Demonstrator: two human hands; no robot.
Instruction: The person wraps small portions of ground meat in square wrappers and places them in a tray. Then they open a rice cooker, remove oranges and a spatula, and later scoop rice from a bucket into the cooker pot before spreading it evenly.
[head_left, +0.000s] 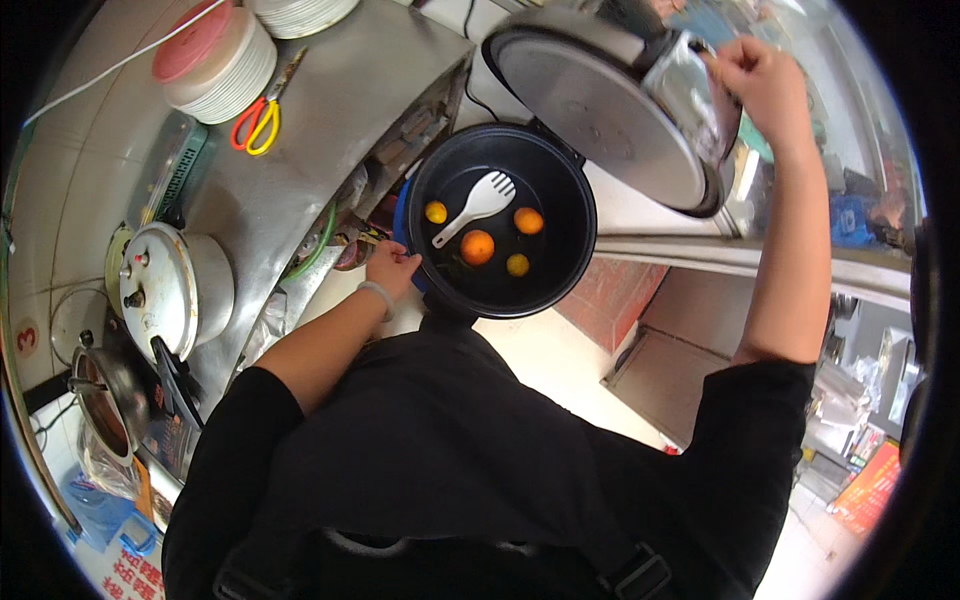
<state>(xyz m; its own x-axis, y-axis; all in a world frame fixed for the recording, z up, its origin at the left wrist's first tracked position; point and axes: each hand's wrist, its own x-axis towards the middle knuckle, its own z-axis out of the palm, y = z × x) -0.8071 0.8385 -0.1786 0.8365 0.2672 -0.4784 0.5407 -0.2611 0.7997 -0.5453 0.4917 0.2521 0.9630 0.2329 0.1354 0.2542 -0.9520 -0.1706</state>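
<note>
The lid is gripped by the right hand, two o'clock from the pot; the left hand's, at eight, can't be told.

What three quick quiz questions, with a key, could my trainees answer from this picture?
1. How many round fruits lie in the black pot?
2. Which is at the raised lid? A) the left hand B) the right hand
3. Fill in: the scissors with red and yellow handles lie on the metal ____.

Key:
1. Four.
2. B.
3. Counter.
</note>
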